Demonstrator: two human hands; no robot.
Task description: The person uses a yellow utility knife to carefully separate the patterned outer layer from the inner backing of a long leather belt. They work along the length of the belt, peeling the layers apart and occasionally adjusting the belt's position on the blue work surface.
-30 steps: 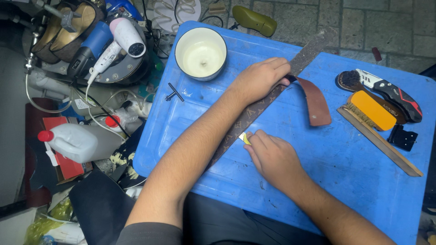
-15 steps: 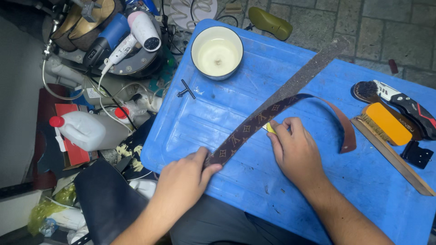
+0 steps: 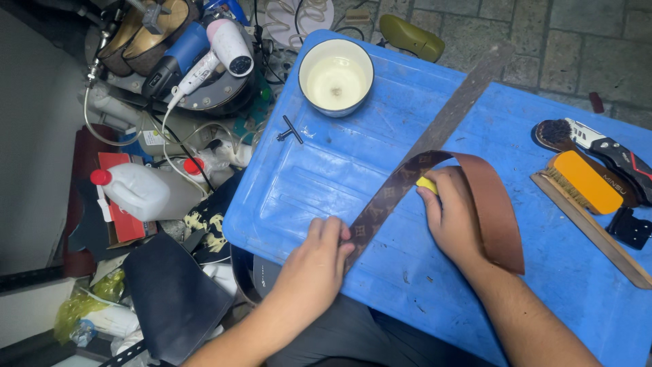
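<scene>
Nearby, bowl (image 3: pixel 336 76) and brush (image 3: pixel 583 180) flank both hands (image 3: pixel 309 268) clamped on belt (image 3: pixel 401 187).

A cramped leather and shoe repair workshop. A blue plastic tabletop (image 3: pixel 326 183) sits over a stone-tiled floor (image 3: pixel 584 34), carrying brushes (image 3: pixel 584 180) and a bowl of glue (image 3: pixel 336 76). Beside it lie a hair dryer (image 3: pixel 221 47), shoe soles (image 3: pixel 142 34), a white bottle (image 3: pixel 146 192) and leather scraps (image 3: pixel 173 299).
</scene>
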